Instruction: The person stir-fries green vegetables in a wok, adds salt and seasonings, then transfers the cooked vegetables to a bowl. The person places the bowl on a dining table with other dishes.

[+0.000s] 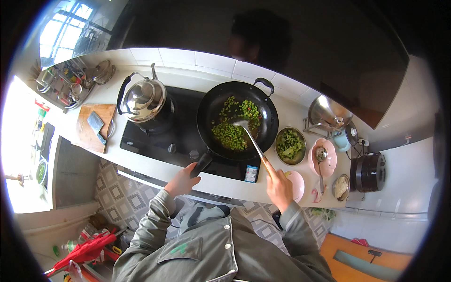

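My left hand (181,180) grips the black handle (202,164) of a large wok (225,92), which stands on the right side of a black glass cooktop (186,130). Inside the wok lie green beans (229,135), shelled and mixed with a few red bits, spread in patches over the bottom. A metal spatula (254,143) with a wooden grip is in my right hand (279,190). Its blade rests among the beans near the wok's middle. Close to the right of the wok sits a steel bowl (290,146) of chopped green leaves.
A steel kettle (146,100) stands on the left burner. Beyond it lies a wooden cutting board (92,135) with a cleaver (96,123). To the right are a pink bowl (322,169) holding a ladle, another pink dish (297,185) and a black cooker (370,172). The dark range hood (197,24) overhangs the back.
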The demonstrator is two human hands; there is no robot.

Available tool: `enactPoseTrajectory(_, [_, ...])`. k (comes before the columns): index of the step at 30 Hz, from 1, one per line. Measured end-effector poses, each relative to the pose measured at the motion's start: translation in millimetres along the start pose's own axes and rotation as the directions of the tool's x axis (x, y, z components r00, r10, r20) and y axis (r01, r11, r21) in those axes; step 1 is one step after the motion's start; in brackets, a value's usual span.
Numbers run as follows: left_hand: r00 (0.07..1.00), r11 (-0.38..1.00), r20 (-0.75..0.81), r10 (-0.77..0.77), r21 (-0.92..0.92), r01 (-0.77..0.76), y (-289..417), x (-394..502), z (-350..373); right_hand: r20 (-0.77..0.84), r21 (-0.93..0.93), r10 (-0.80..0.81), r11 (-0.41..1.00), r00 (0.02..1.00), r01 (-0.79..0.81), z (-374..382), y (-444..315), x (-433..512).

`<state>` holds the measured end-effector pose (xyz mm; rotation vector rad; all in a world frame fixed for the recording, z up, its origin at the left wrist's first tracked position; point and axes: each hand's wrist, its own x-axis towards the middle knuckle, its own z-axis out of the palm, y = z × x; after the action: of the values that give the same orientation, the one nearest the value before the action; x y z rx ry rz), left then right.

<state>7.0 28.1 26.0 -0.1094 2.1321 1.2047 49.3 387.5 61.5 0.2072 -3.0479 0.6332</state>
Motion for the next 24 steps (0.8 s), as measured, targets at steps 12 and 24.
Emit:
enactPoseTrajectory(12, [0.999,0.999,0.022,-0.027,-0.031,0.028,-1.7,0.5,-0.9,-0.089,-0.006,0.024,1.000,0.996,-0.024,-5.0,-4.8,-8.6])
enactPoseTrajectory(24, [1.000,0.997,0.022,-0.008,-0.078,0.009,-2.6,-0.2,0.1,0.071,-0.092,0.038,0.995,0.997,-0.032,-48.0,-15.7,-36.0])
